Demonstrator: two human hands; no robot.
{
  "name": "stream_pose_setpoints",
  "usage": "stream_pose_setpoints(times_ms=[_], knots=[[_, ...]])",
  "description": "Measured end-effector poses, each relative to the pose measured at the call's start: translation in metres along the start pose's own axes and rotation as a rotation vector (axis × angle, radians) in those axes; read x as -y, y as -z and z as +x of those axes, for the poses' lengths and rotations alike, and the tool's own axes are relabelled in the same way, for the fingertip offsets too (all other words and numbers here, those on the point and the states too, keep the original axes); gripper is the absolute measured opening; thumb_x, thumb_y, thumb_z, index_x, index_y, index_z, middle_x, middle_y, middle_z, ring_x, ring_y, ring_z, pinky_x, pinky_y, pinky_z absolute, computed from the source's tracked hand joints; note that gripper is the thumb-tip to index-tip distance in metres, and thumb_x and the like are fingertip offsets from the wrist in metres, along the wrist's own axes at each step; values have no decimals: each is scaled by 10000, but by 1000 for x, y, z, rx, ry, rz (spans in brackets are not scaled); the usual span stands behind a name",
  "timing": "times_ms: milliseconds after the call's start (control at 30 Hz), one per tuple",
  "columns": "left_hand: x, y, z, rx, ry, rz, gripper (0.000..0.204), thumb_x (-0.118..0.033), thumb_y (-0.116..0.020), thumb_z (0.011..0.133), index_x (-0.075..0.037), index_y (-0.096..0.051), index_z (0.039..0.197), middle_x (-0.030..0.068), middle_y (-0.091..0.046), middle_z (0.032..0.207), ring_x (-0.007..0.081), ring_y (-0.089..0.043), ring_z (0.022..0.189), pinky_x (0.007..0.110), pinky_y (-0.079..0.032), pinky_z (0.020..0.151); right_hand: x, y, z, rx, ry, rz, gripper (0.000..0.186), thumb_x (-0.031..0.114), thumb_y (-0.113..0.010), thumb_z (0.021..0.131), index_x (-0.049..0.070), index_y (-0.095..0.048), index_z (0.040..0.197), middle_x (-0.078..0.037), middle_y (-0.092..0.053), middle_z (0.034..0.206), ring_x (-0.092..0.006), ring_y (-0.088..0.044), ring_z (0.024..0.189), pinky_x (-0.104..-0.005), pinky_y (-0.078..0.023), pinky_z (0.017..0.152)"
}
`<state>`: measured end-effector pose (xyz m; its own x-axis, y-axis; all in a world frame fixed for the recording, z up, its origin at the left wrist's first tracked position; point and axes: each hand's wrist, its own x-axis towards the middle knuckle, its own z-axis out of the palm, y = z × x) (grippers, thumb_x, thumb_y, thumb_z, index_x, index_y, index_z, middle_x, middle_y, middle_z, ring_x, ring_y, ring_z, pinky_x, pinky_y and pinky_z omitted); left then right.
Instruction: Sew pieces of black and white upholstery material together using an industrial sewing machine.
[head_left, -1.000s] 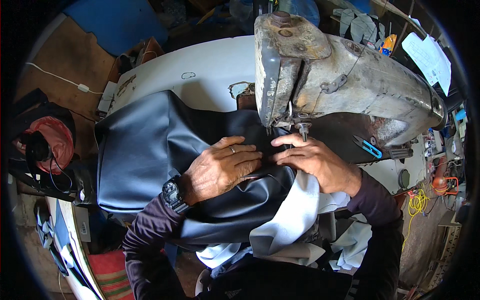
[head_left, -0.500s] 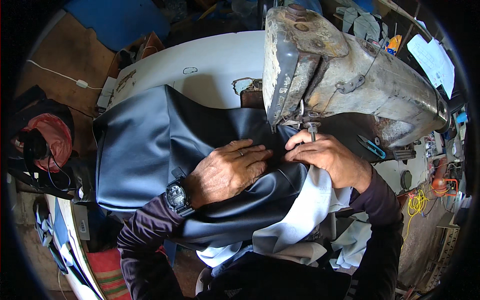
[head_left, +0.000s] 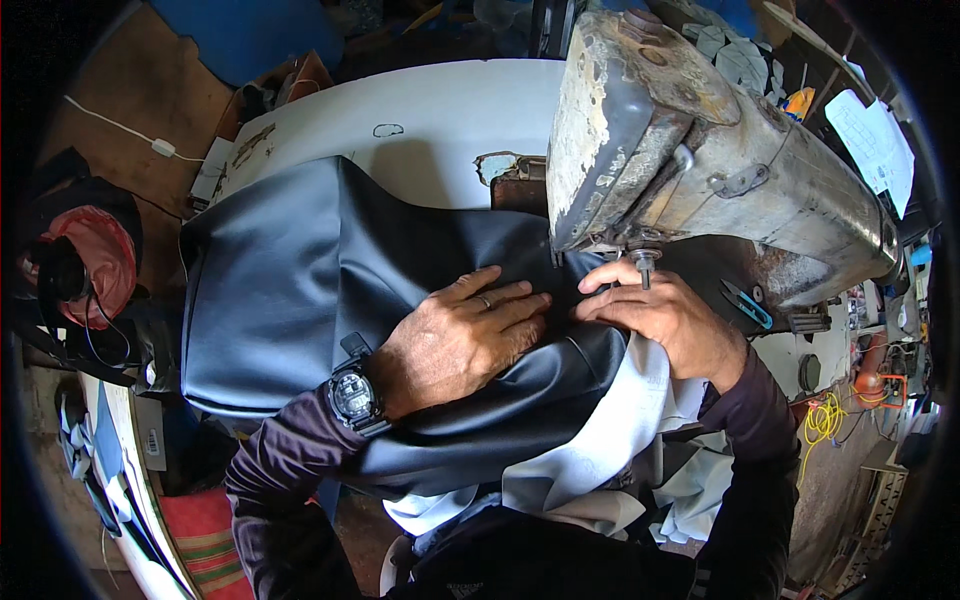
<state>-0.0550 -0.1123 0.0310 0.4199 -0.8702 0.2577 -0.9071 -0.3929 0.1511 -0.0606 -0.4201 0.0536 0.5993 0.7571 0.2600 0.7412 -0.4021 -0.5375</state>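
A large piece of black leatherette (head_left: 265,290) with a pale backing (head_left: 585,450) lies in folds over the table and hangs toward my lap. My left hand (head_left: 465,335) rests on it, palm down and fingers stretched, with a ring and a wristwatch on that arm. Close by the needle area of a worn sewing machine (head_left: 720,160), my right hand (head_left: 665,320) pinches the leatherette's edge between bent fingers. The machine's presser and needle parts stand just beyond my fingertips, and the stitching spot is hidden. Thread snips (head_left: 748,305) with blue handles lie right of my right hand.
The white tabletop (head_left: 450,100) reaches behind the leatherette. A black bag (head_left: 90,260) with a red lining sits at the left. Cut pale fabric (head_left: 695,490) hangs below my right arm. A yellow cord (head_left: 823,420) and a paper sheet (head_left: 870,150) are at the right.
The view has shifted slightly, so the machine sits a little farther right in the picture. Both hands stay in nearly the same places on the leatherette.
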Motion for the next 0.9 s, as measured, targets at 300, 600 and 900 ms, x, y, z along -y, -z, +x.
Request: stream_pose_setpoints(times_ms=[300, 600, 900], knots=[[-2, -2, 4, -15, 28, 86, 344, -211, -706, 1003, -81, -735, 1320, 81, -696, 1494, 261, -656, 1395, 509, -464, 1237, -6, 1, -3, 1, -24, -84, 368, 14, -763, 814, 15, -781, 1182, -112, -773, 1286, -334, -676, 1314, -458, -557, 1109], [9, -5, 9, -26, 62, 120, 386, -206, -738, 962, -73, -736, 1325, 77, -681, 1520, 271, -634, 1418, 506, -430, 1262, -9, -2, -1, -26, -34, -229, 316, 0, -690, 889, 35, -788, 1187, -72, -785, 1304, -326, -661, 1354, -458, -528, 1152], [2, -3, 5, -122, -48, 84, 359, -169, -727, 933, -74, -758, 1279, 75, -739, 1370, 243, -686, 1308, 448, -490, 1178, -4, -10, 1, -77, 39, -182, 221, 30, -704, 883, 8, -798, 1081, -83, -789, 1230, -325, -674, 1316, -467, -552, 1100]])
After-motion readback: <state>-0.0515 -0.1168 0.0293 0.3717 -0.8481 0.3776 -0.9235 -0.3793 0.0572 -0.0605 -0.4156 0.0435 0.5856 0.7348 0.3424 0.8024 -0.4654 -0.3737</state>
